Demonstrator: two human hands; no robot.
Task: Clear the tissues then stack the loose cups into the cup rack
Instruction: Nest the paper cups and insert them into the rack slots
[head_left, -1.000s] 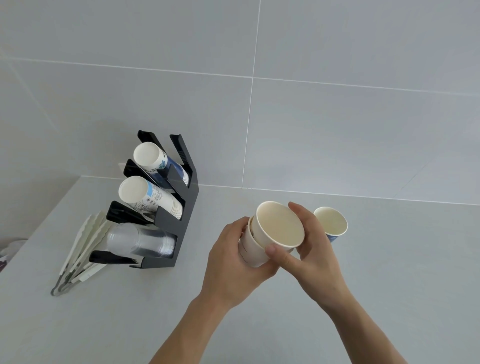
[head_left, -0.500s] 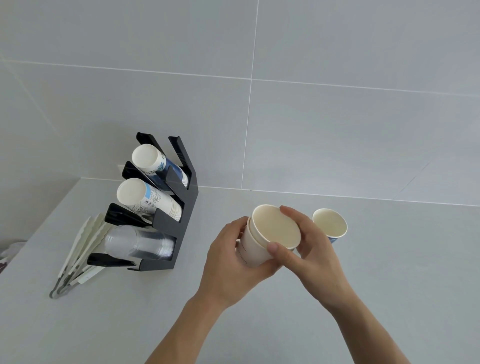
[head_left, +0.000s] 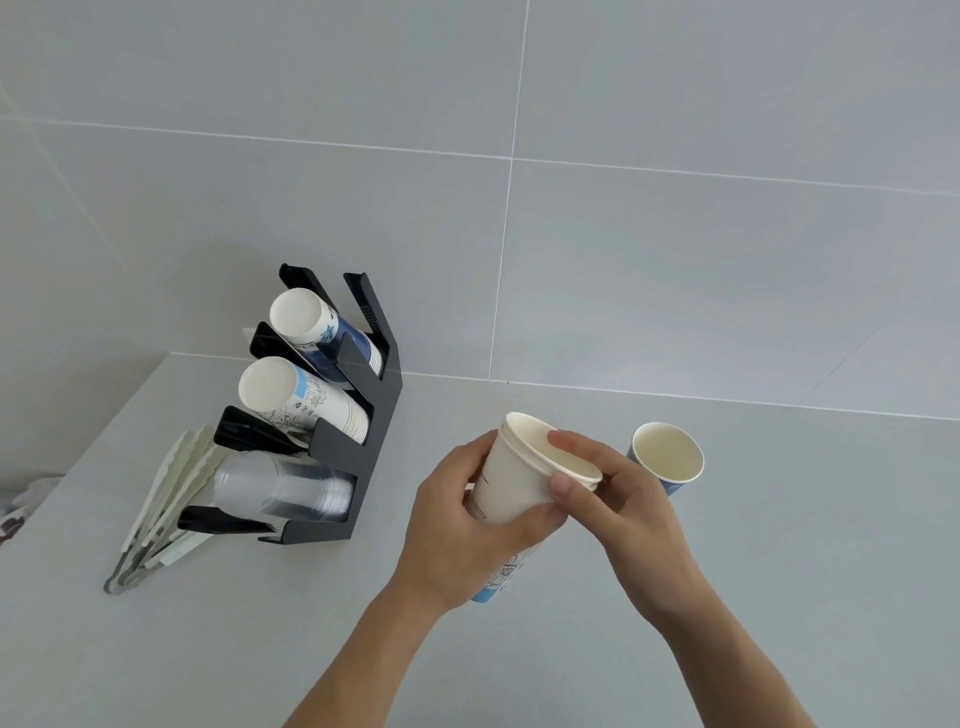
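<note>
Both hands hold nested white paper cups (head_left: 519, 480) above the grey counter (head_left: 779, 545). My left hand (head_left: 462, 530) wraps the outer cup's side. My right hand (head_left: 623, 499) pinches the rim, thumb outside and a finger inside the mouth. One loose blue-and-white paper cup (head_left: 667, 457) stands upright just right of my right hand. A black cup rack (head_left: 374, 410) stands at the left against the wall, with two tilted rows of paper cups (head_left: 306, 395) and a row of clear plastic cups (head_left: 280, 486) at the bottom.
White tongs or utensils (head_left: 166, 499) lie on the counter left of the rack. A crumpled pale thing (head_left: 26, 501) shows at the far left edge, below the counter level. Grey tiled wall (head_left: 675, 234) closes the back.
The inner cup has slid deeper into the outer one, so the two rims sit nearly flush. The stack has tilted, its mouth turned more to the right. The loose cup has not moved.
</note>
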